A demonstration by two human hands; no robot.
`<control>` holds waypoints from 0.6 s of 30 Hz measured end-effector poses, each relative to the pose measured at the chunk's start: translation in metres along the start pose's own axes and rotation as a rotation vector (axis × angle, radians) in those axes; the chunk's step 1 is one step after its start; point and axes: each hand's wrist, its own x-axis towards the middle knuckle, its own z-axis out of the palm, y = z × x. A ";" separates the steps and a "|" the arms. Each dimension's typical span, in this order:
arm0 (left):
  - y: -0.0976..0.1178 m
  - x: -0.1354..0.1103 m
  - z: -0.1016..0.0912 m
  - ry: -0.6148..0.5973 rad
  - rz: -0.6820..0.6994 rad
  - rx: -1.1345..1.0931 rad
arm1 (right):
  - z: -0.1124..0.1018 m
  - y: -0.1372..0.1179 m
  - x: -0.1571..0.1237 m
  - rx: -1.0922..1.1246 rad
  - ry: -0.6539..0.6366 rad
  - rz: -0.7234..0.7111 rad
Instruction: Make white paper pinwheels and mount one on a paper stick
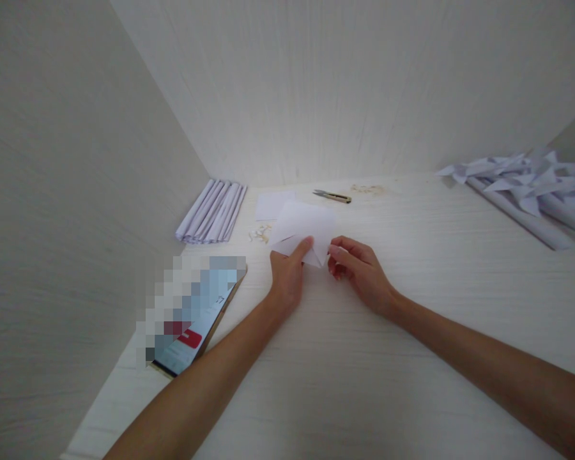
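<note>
gripped in the left hand (287, 278): a white, roughly square sheet of paper (301, 217), with slit lines towards the near corners. clamped at the near edge, thumb flat on top and fingers hidden beneath. reaching from the grip mostly towards the far side, with a pointed flap just right of the thumb. just beside the sheet's right corner, the right hand (361, 271), fingers curled in and thumb close to the forefinger; cannot tell if pinching the paper or only near.

to the right of the sheet, past the right hand, a pale wood-grained tabletop (426, 233) stretching as far as a heap of white folded-paper pinwheels with rolled-paper sticks (524, 191). on the near side of the sheet, more of the same surface. beyond the sheet, a pale streaked back panel (316, 96) along the far edge; well to the left, a grey streaked side panel (76, 223).

behind the sheet and to the left, partly covered in view, a flat white paper (268, 206). beyond and to the right, metal snips with gold-coloured handles (335, 197), then a scatter of small tan bits (367, 190). just beside the sheet's left edge, small off-white bits (259, 234). farther left, a bundle of rolled white paper tubes (211, 214); nearer and left, a gold-edged phone with a lit, partly pixelated screen (206, 316).
</note>
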 end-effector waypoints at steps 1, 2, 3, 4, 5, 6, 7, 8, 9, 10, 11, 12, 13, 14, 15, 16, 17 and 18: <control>-0.001 0.000 -0.001 -0.027 0.003 0.024 | 0.001 0.000 0.000 -0.028 -0.011 -0.008; -0.002 -0.001 -0.001 -0.048 0.003 0.047 | 0.002 -0.001 0.000 -0.067 -0.023 -0.016; -0.003 -0.001 -0.002 -0.056 -0.001 0.066 | 0.002 -0.002 0.001 -0.105 -0.032 -0.027; -0.003 -0.001 -0.002 -0.057 -0.009 0.079 | 0.003 -0.002 0.001 -0.134 -0.036 -0.038; -0.004 -0.001 -0.002 -0.052 -0.018 0.086 | 0.003 -0.002 0.001 -0.149 -0.035 -0.047; -0.004 -0.001 -0.002 -0.046 -0.025 0.089 | 0.003 -0.002 0.001 -0.150 -0.034 -0.050; -0.004 -0.001 -0.002 -0.046 -0.028 0.088 | 0.003 -0.002 0.001 -0.143 -0.035 -0.048; -0.004 -0.001 -0.002 -0.052 -0.025 0.084 | 0.003 -0.001 0.001 -0.130 -0.036 -0.043; -0.003 -0.001 -0.002 -0.063 -0.019 0.079 | 0.002 0.000 0.001 -0.115 -0.041 -0.035; -0.003 -0.001 -0.001 -0.074 -0.012 0.075 | 0.002 0.000 0.001 -0.098 -0.048 -0.028; -0.003 -0.002 -0.001 -0.084 -0.008 0.072 | 0.002 0.001 0.001 -0.081 -0.057 -0.025; -0.003 -0.002 -0.001 -0.093 -0.008 0.070 | 0.001 0.001 0.000 -0.066 -0.063 -0.026; -0.003 -0.003 -0.001 -0.100 -0.011 0.070 | 0.001 0.001 0.000 -0.056 -0.067 -0.031; -0.003 -0.003 -0.001 -0.102 -0.017 0.072 | 0.002 0.001 -0.001 -0.053 -0.065 -0.037; -0.003 -0.004 -0.001 -0.102 -0.026 0.075 | 0.002 0.001 -0.001 -0.054 -0.060 -0.043; -0.003 -0.004 -0.001 -0.100 -0.034 0.077 | 0.002 0.000 -0.002 -0.061 -0.051 -0.047; -0.003 -0.003 0.000 -0.096 -0.040 0.077 | 0.003 0.000 -0.002 -0.073 -0.041 -0.050; -0.003 -0.003 0.000 -0.090 -0.044 0.074 | 0.003 -0.001 -0.003 -0.088 -0.031 -0.054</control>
